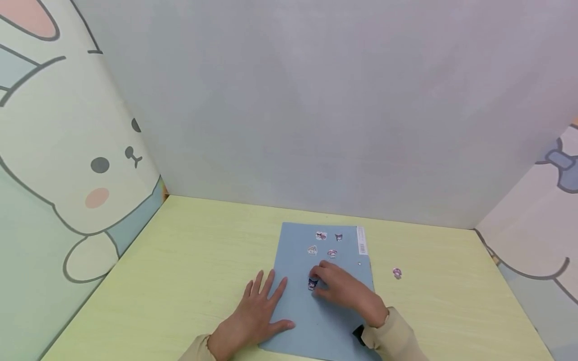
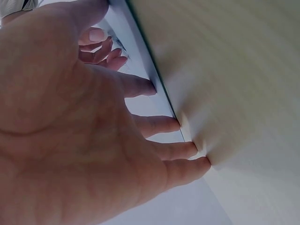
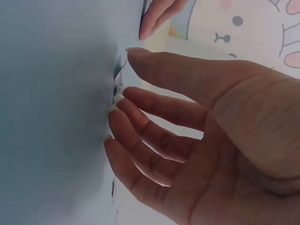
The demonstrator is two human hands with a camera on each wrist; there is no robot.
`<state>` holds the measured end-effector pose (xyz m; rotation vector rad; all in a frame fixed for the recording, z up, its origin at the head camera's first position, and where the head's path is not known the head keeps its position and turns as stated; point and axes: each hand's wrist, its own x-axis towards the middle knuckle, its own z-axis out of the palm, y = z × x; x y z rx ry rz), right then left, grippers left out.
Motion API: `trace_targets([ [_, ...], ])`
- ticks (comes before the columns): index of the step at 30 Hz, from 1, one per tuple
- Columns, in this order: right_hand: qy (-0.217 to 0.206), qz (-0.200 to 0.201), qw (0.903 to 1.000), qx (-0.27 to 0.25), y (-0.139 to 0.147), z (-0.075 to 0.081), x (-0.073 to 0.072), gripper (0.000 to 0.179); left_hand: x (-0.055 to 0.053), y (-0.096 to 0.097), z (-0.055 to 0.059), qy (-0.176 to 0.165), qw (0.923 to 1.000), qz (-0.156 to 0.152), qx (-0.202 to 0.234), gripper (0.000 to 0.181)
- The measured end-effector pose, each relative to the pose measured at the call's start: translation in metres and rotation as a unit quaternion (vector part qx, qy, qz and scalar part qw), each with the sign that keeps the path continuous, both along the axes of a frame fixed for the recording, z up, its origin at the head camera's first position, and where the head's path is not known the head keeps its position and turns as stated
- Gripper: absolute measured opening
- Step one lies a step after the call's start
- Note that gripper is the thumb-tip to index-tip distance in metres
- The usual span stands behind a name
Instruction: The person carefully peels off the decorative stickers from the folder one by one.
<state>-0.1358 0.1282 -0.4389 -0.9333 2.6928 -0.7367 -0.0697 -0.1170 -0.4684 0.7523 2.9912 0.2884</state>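
A dark cartoon-character sticker (image 1: 312, 284) is at the fingertips of my right hand (image 1: 340, 286), low over a flat blue board (image 1: 325, 326). In the right wrist view one edge of this sticker stands raised between the thumb and forefinger, while the other fingertips rest on the board. My left hand (image 1: 255, 313) lies with spread fingers across the board's left edge, thumb on the board and several fingertips on the table. Several small cartoon stickers, among them a dark one (image 1: 338, 237) and a pink one (image 1: 332, 253), are on the board's upper part.
A pink and purple sticker (image 1: 397, 273) lies on the pale yellow table (image 1: 451, 301) right of the board. A white barcode label (image 1: 362, 240) is at the board's upper right corner. A black object (image 1: 358, 334) shows by the right sleeve. Walls enclose the table's back and sides.
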Motion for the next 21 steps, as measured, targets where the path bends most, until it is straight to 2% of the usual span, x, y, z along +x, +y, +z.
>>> trace_targets([
  [9, 0.013, 0.013, 0.9998, -0.002, 0.0009, -0.0016, 0.0008, 0.025, -0.0002, 0.0019, -0.0021, 0.006, 0.9999, 0.003, -0.011, 0.090],
  [16, 0.021, 0.011, 0.9997, -0.007, 0.0000, -0.0031, 0.0008, 0.018, -0.0003, 0.0014, -0.0004, 0.015, 0.9998, 0.000, -0.015, 0.090],
  [21, 0.040, 0.013, 0.9991, -0.011, -0.0028, -0.0040, 0.0003, 0.012, -0.0002, 0.0005, -0.0004, 0.009, 0.9998, 0.000, -0.015, 0.090],
])
